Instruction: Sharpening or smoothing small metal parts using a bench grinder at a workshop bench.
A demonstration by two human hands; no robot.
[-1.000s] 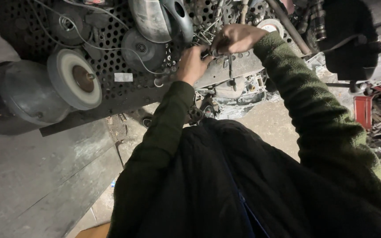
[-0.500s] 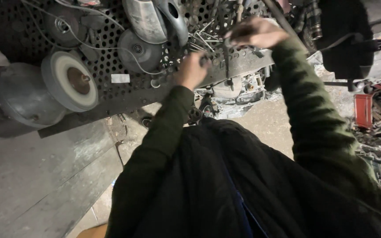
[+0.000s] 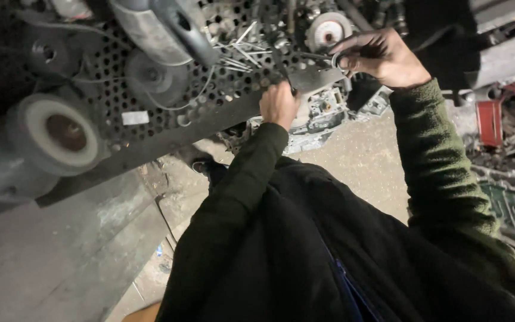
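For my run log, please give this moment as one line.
left hand: gripping edge of perforated metal bench | right hand: pinching small metal ring above bench | nearby: grinding wheel, loose nails

Perforated metal bench (image 3: 150, 113) crowded — grinding wheel (image 3: 61, 132) at its left edge, grey motor housing (image 3: 150, 27) and loose wires (image 3: 236, 50) mid-top, engine part (image 3: 323, 113) below its right edge, open floor (image 3: 359, 161) beneath.
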